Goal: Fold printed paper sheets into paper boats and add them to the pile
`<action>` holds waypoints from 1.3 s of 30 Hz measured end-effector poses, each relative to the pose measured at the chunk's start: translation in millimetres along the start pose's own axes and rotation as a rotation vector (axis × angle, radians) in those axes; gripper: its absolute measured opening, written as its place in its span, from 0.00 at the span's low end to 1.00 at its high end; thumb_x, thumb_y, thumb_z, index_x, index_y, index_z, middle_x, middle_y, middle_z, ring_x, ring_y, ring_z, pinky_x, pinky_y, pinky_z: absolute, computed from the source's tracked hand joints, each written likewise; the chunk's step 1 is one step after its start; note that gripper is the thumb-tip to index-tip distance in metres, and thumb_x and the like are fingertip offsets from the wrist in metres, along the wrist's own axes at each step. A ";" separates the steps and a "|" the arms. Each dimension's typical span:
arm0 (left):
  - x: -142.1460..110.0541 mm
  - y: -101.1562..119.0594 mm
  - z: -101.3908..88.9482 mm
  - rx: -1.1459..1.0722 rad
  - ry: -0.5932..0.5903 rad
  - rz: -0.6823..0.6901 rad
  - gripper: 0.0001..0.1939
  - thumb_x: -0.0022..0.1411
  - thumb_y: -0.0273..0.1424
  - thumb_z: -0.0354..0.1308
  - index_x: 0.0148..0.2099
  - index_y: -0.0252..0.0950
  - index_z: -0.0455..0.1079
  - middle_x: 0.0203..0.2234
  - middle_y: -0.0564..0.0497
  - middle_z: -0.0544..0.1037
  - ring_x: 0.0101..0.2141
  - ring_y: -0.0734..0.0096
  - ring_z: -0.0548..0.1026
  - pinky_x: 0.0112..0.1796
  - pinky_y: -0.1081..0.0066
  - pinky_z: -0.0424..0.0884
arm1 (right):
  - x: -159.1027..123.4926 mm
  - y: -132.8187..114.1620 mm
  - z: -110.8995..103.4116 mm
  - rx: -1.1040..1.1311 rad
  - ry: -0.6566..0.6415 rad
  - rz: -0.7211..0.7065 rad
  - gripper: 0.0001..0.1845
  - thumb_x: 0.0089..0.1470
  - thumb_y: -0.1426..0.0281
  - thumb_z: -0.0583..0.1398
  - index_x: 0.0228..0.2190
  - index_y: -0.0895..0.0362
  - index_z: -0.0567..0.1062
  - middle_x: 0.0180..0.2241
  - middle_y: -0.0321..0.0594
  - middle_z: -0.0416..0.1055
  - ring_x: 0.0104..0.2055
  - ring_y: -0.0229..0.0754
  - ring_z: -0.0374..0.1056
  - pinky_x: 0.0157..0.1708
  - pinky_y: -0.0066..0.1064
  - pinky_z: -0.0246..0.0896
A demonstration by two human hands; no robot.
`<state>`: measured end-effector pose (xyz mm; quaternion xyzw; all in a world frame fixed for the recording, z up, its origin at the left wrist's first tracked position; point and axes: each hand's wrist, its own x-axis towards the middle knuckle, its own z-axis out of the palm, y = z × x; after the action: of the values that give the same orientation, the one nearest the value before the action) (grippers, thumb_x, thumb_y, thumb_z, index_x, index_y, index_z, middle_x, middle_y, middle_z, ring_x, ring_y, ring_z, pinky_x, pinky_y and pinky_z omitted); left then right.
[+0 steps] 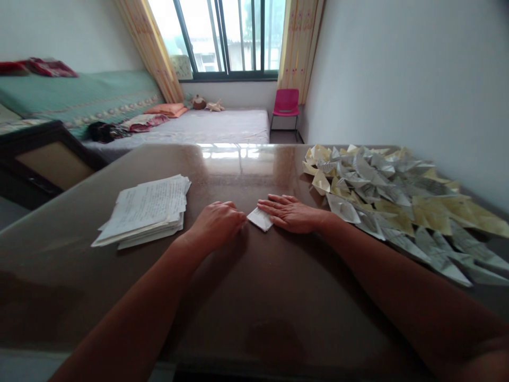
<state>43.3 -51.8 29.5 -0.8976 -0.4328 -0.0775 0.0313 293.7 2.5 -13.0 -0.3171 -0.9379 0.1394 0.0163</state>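
A small folded paper point(260, 218), white and squarish, lies on the brown table between my hands. My right hand point(292, 213) is spread flat over its right side, palm down, and covers part of it. At the paper's left corner, my left hand point(218, 223) is closed with its fingers curled, gripping the corner between thumb and fingers; the fingertips are partly hidden. To the left of that hand sits a stack of written sheets point(147, 204).
Many folded paper boats point(382, 185), white and yellowish, crowd the right side of the glossy table point(238, 297). Beyond the table are a bed point(238, 124) and a pink chair point(286, 103) under the window. A dark cabinet point(47, 159) stands at the left.
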 end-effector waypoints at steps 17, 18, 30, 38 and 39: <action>11.9 -8.5 24.1 -0.182 0.061 0.157 0.14 0.67 0.33 0.48 0.41 0.40 0.77 0.40 0.49 0.79 0.42 0.69 0.73 0.44 0.70 0.69 | 1.3 1.5 0.4 -0.002 0.044 -0.012 0.29 0.64 0.60 0.45 0.64 0.48 0.50 0.66 0.33 0.45 0.68 0.50 0.39 0.64 0.48 0.37; 13.0 -8.6 24.6 -0.205 0.066 0.200 0.14 0.68 0.33 0.48 0.42 0.39 0.76 0.41 0.49 0.79 0.43 0.69 0.73 0.46 0.69 0.68 | 1.5 1.6 0.8 -0.008 0.043 -0.010 0.29 0.64 0.61 0.44 0.64 0.48 0.50 0.66 0.33 0.45 0.68 0.50 0.39 0.64 0.48 0.37; 16.9 -0.3 27.9 -0.169 0.053 0.283 0.13 0.67 0.34 0.50 0.45 0.40 0.75 0.43 0.47 0.77 0.47 0.67 0.71 0.49 0.67 0.70 | 1.3 1.1 -12.5 0.065 0.230 -0.106 0.23 0.58 0.66 0.55 0.56 0.50 0.68 0.58 0.39 0.65 0.61 0.49 0.55 0.58 0.45 0.51; 15.8 -1.4 26.0 -0.088 0.043 0.285 0.15 0.69 0.33 0.45 0.49 0.37 0.71 0.42 0.45 0.76 0.43 0.67 0.72 0.44 0.68 0.71 | 2.2 -0.3 -18.2 0.161 0.218 -0.222 0.19 0.48 0.63 0.65 0.43 0.51 0.76 0.46 0.40 0.73 0.49 0.46 0.65 0.51 0.38 0.60; 15.9 -2.4 26.3 -0.094 0.044 0.281 0.15 0.70 0.33 0.45 0.48 0.37 0.72 0.41 0.46 0.77 0.43 0.67 0.72 0.44 0.69 0.71 | 2.4 -0.7 -17.4 0.154 0.223 -0.212 0.18 0.48 0.63 0.65 0.43 0.51 0.76 0.45 0.41 0.73 0.48 0.46 0.66 0.50 0.38 0.60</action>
<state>54.2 -34.7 6.2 -0.9480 -0.2978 -0.1123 0.0094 293.4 7.8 3.8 -0.2278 -0.9450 0.1723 0.1593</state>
